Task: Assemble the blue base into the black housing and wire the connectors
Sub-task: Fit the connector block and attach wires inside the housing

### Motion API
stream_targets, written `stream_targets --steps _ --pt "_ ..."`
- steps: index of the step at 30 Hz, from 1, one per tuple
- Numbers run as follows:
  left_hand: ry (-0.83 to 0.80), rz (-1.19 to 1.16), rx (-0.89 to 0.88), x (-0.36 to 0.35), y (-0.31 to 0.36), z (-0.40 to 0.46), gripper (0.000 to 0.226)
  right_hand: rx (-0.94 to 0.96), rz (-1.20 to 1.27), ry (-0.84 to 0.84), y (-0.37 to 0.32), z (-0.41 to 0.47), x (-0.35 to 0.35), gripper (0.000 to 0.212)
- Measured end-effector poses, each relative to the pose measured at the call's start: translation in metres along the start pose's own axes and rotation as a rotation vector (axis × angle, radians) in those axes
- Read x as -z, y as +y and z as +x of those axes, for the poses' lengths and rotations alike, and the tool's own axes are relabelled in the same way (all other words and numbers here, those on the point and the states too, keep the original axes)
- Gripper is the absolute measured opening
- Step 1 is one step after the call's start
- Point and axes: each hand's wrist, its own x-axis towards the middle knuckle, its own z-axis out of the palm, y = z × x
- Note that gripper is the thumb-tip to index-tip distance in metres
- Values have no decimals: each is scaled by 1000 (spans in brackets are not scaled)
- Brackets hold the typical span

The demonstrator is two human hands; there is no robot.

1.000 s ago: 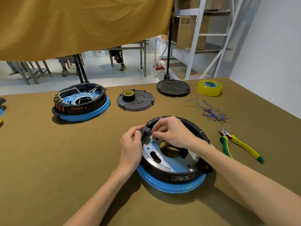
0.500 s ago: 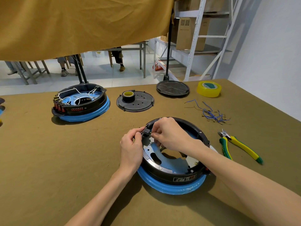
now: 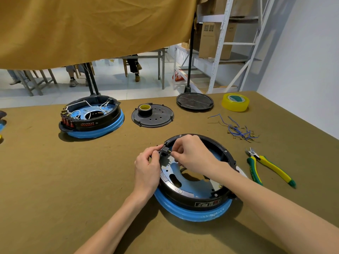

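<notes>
white wall (image 3: pixel 302 52) | grey tiled floor (image 3: pixel 113 85) | metal shelving (image 3: pixel 229 43) | mustard cloth (image 3: pixel 91 24) overhead

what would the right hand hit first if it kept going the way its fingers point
Probably the small black connector on the black housing rim: the right hand points left at it, with the left hand just behind. Depth is unclear.

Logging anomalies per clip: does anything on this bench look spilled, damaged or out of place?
Nothing looks damaged. The only untidy spot is the loose blue wires scattered right of the black housing, beyond the pliers.
</notes>
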Motion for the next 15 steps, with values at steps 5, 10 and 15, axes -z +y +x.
stream_targets --steps 5,10,15 --pt "15 2 0 -1 0 1 31 23 -34 79 -2 -1 -8 12" --pt "28 -3 -9 -3 0 1 32 4 -2 84 -3 2 -7 12" --pt "25 -9 -10 -5 1 2 32 -17 11 106 -5 5 -9 11"
